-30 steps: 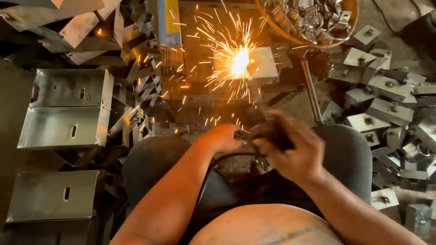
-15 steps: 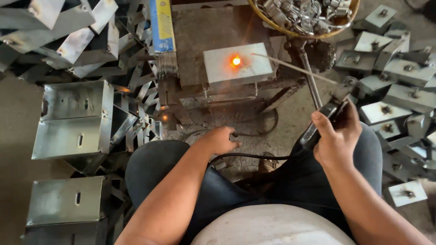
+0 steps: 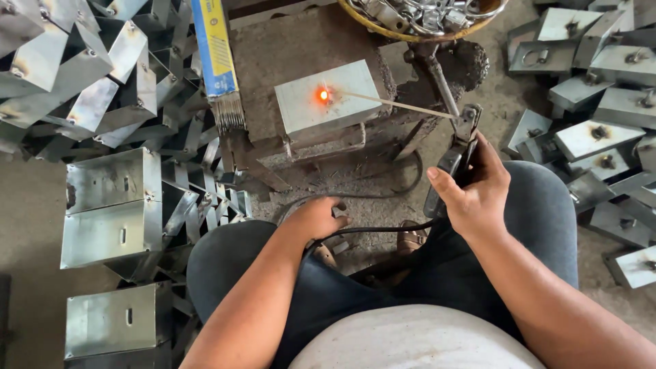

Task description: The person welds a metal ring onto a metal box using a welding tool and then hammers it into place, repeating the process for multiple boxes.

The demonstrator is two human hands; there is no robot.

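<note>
My right hand (image 3: 476, 193) grips a black welding electrode holder (image 3: 456, 157) at the right of centre. A thin electrode rod (image 3: 400, 104) runs from its clamp up-left to a small grey metal box (image 3: 329, 104) on a rusty stand (image 3: 314, 154). A glowing orange weld spot (image 3: 323, 95) sits on the box top where the rod tip ends. My left hand (image 3: 316, 218) rests on my left knee, fingers curled, just above a black cable (image 3: 372, 231); whether it holds anything is hidden.
Finished galvanised boxes (image 3: 113, 205) and bent metal pieces (image 3: 75, 75) pile at the left. A blue packet of electrodes (image 3: 214, 48) lies by the stand. Flat plates with welded lugs (image 3: 591, 102) cover the right. A yellow basket of metal parts (image 3: 427, 14) sits at the top.
The shower of sparks has stopped; only a glowing spot stays on the box. My right hand has drawn back to the right with the holder. The rod tip stays at the spot.
</note>
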